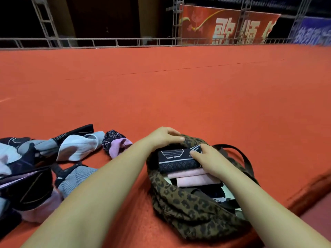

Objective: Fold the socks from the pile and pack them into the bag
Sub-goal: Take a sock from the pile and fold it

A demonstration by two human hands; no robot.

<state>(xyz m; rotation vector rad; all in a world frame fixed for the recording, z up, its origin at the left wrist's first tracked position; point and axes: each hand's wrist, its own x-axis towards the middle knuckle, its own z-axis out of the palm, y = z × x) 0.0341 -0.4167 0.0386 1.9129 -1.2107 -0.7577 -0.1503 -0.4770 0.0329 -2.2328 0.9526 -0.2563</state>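
Note:
A leopard-print bag [186, 208] lies open on the red carpet at lower middle. Inside it sit a folded black sock with white lines [174, 159] and folded pink socks [193, 179] below it. My left hand [163, 136] grips the bag's far rim and holds the opening apart. My right hand [208, 161] holds the right end of the black sock, thumb on top, pressing it into the bag. A loose pile of socks [35, 167] in black, grey, light blue and pink lies to the left.
The red carpeted platform [179, 90] stretches far ahead, with a step-down edge at the right [308, 192]. The bag's dark strap [245, 158] loops to the right. A metal railing [125, 42] and a red banner [227, 24] stand at the back.

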